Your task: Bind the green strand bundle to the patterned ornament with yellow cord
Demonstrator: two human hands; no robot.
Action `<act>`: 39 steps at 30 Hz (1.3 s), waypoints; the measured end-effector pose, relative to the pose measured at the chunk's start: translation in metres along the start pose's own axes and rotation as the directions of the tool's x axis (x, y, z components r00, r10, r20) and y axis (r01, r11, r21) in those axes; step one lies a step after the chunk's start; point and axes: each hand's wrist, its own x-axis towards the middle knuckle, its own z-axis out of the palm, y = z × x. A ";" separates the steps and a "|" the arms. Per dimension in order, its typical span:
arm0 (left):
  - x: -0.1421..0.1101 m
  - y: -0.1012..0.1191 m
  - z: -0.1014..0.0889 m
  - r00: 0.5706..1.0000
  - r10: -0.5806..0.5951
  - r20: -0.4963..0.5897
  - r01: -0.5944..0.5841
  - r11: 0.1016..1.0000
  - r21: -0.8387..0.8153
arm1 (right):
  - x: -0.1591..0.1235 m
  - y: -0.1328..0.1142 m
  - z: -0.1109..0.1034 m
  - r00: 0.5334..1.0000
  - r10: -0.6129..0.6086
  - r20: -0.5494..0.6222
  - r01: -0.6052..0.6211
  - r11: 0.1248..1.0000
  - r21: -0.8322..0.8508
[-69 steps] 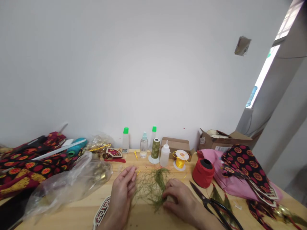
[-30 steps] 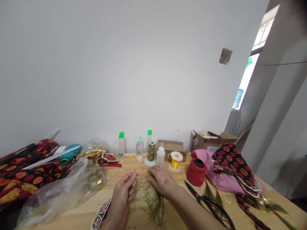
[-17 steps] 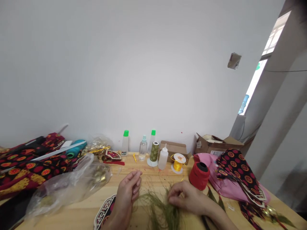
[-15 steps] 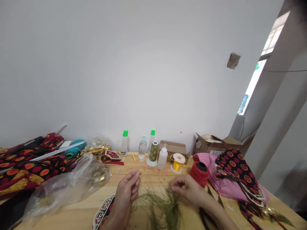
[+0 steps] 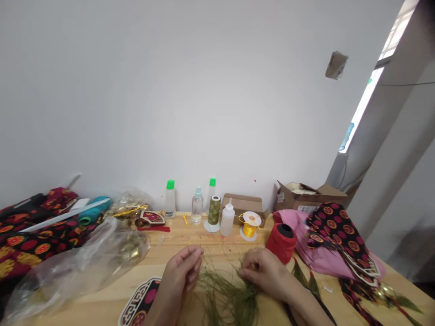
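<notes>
Shifting rightward this past second, the right hand is pinching olive threads, apparently loosening them on the counter's near middle; the left hand is pinching too, any strand there indiscernible.

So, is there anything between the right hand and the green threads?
Nothing visible: the right hand has its fingertips at the green threads. The red spool stands beyond the hand, not between.
</notes>
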 end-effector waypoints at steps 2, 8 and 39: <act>0.000 -0.001 0.002 1.000 -0.009 0.000 0.009 1.000 0.019 | 0.009 -0.007 0.005 0.998 0.013 -0.063 -0.015 0.999 -0.031; 0.001 -0.003 0.001 1.000 -0.013 0.009 0.013 1.000 0.011 | 0.036 -0.026 0.030 0.988 0.076 -0.137 -0.097 0.983 -0.156; -0.004 0.001 0.001 0.986 -0.164 -0.009 0.160 0.974 -0.161 | 0.025 -0.029 0.046 0.960 0.032 -0.279 -0.051 0.997 -0.062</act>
